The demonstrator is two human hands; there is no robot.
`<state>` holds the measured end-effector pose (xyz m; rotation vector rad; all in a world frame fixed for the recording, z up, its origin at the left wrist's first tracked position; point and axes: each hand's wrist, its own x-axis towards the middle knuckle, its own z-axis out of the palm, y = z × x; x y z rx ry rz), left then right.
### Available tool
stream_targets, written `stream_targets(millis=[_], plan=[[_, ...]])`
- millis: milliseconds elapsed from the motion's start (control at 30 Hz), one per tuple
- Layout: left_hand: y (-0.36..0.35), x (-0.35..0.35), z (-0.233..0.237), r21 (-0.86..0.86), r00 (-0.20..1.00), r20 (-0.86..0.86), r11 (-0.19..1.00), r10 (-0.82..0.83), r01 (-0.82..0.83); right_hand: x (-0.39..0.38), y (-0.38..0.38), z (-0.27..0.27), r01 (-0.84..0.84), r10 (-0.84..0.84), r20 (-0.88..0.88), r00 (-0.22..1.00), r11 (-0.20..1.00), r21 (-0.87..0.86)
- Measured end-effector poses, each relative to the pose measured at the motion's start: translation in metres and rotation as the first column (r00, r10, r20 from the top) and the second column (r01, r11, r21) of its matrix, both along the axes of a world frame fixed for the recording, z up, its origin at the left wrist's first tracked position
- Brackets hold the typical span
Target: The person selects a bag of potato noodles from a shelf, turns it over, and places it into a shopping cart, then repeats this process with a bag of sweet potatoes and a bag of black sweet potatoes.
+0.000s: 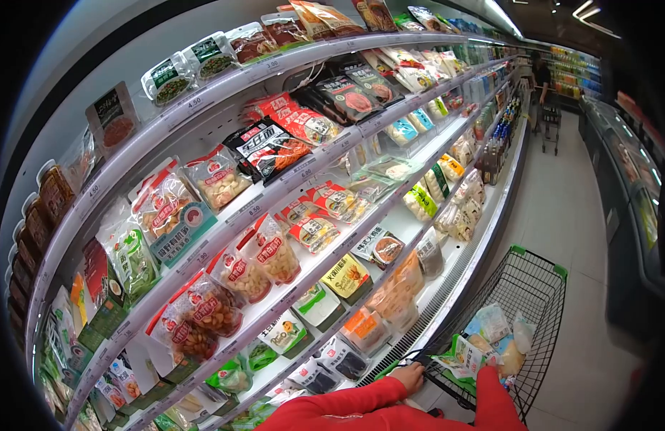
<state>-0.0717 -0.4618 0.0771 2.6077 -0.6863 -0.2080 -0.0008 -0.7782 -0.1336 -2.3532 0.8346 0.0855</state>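
Left hand (pixel 410 377), fingers curled at near end of black wire shopping cart with green corner caps (pixel 560 271); whether gripping, cannot tell. In cart, white-and-green printed plastic bag (pixel 463 357), likely light, soft, slick; best pinched along top edge. Right hand (pixel 488 368) at bag's right side, partly hidden behind red sleeve (pixel 494 404); grip cannot be told. Farther right, clear plastic packet with tan contents (pixel 513 357), probably heavier, squashable; best cupped from beneath.

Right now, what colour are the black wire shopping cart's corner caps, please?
Corner caps are green; head view.
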Motion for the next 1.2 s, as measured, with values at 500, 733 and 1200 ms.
stream_targets(millis=[500,733,1200], plan=[[0.005,0.008,0.001,-0.286,0.978,0.195,0.958,0.072,-0.013,-0.023,0.022,0.274,-0.345,0.628,0.635,0.450,0.778,-0.524],[0.020,0.005,0.074,-0.528,0.958,0.262,0.813,-0.119,0.246,-0.063,0.098,0.404,-0.320,0.764,0.631,0.134,0.636,-0.702],[0.111,-0.034,0.118,-0.902,0.809,-0.397,0.347,-0.434,-0.257,-0.065,0.193,0.446,-0.426,0.735,0.667,-0.120,0.569,-0.703]])
